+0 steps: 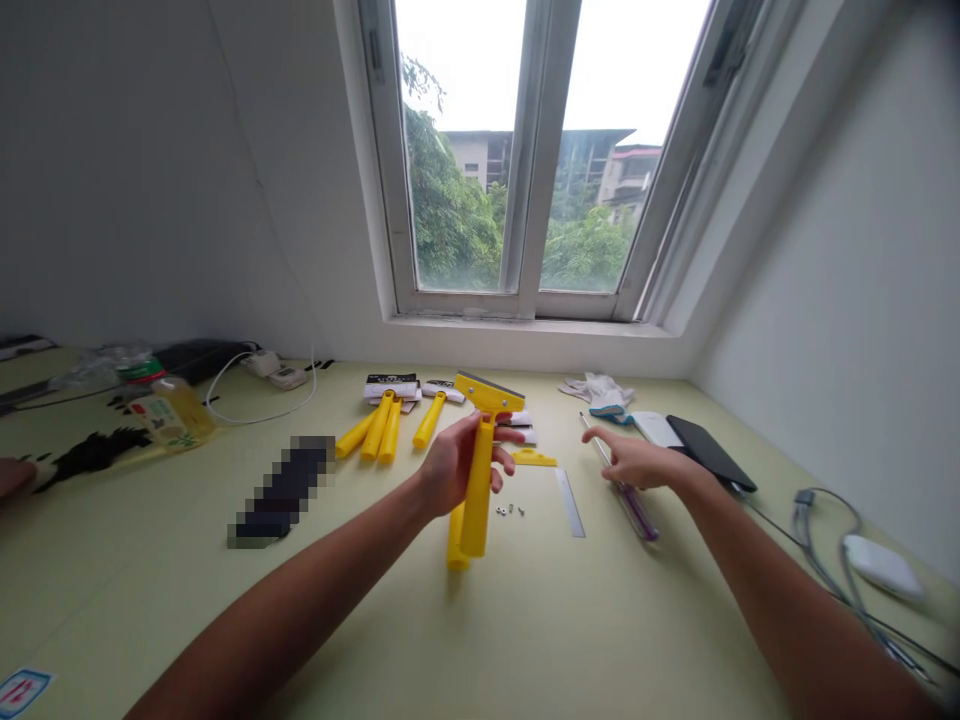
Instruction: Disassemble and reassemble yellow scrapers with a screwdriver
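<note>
While the left grip (448, 465) is closed around a yellow scraper (475, 500), the right grip (641, 462) rests over a screwdriver (637, 513) on the worktop (600, 640), its index finger reaching out along the slim shaft. Whether the right fingers are clenched on the tool or merely lie against it, one cannot tell. The scraper stands nearly upright before the person, its wide head, with a dark strip along the top edge, at twelve o'clock and the end of its handle at six.

Taking the scraper as the middle of the dial, a second yellow handle (456, 553) shows at seven o'clock, largely hidden behind it. A flat yellow piece (534, 458) lies at three o'clock. Several small metal fasteners (511, 510), too tiny to make out exactly, sit near five, and a bare metal blade (569, 503) lies near four, between the scraper and the screwdriver. The screwdriver itself is further out, at three to four o'clock, its translucent purplish handle pointing toward the person.

At ten o'clock, a cluster of yellow-handled scrapers (388, 432) lies with the heads toward the window (529, 170). Pale gloves (598, 390) with a blue edge lie at two o'clock.
</note>
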The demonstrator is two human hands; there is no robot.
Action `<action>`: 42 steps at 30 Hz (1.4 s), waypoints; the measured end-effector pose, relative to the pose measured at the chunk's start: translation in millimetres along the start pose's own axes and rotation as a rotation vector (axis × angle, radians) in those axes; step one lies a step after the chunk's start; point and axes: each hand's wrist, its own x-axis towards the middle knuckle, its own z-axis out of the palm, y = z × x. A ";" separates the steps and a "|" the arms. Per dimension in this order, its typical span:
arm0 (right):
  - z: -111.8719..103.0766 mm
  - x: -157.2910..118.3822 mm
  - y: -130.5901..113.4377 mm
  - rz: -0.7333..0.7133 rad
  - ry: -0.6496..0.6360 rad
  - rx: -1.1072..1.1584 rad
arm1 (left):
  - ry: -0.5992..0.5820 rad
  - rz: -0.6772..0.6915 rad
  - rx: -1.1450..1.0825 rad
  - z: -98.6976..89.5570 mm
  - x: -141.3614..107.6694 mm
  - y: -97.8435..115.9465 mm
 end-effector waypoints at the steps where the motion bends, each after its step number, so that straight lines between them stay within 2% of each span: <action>1: -4.9 -1.9 -1.5 -0.027 0.009 0.051 | 0.005 -0.020 -0.003 0.8 -0.3 0.1; 5: -32.4 -23.2 -17.0 -0.188 0.156 0.316 | 0.024 0.038 0.040 7.6 -5.0 0.8; 8: -47.1 -47.2 -34.9 -0.321 0.263 0.606 | 0.122 0.112 0.108 13.6 -8.4 -0.7; 10: -50.5 -62.6 -46.0 -0.431 0.256 0.859 | 0.210 0.114 0.125 15.9 -8.9 -2.7; 13: -47.4 -81.6 -58.8 -0.584 0.240 1.111 | 0.221 0.092 0.140 16.6 -9.0 -6.0; 17: -34.9 -100.0 -74.5 -0.778 0.296 1.080 | 0.211 0.113 0.126 19.0 -12.1 -8.9; 20: -21.8 -109.3 -89.8 -0.915 0.382 0.952 | 0.184 0.079 0.096 23.5 -15.5 -8.6; 22: -11.6 -113.4 -100.5 -0.961 0.496 0.795 | 0.171 0.028 0.056 25.7 -17.1 -7.7; 25: 3.0 -116.0 -112.7 -0.937 0.763 0.599 | 0.168 -0.046 -0.044 25.4 -18.0 -6.2; 27: 10.0 -115.4 -116.6 -0.927 0.847 0.556 | 0.154 -0.070 -0.092 23.4 -18.2 -5.7; 32: 15.5 -109.4 -113.5 -1.002 0.723 0.748 | 0.122 -0.078 0.033 19.2 -17.9 -7.9; 35: 16.2 -103.9 -109.5 -0.953 0.598 0.813 | 0.122 -0.073 0.113 18.3 -17.3 -10.3; 42: 22.0 -97.7 -109.1 -0.858 0.411 0.940 | 0.098 -0.053 0.168 15.3 -16.9 -12.6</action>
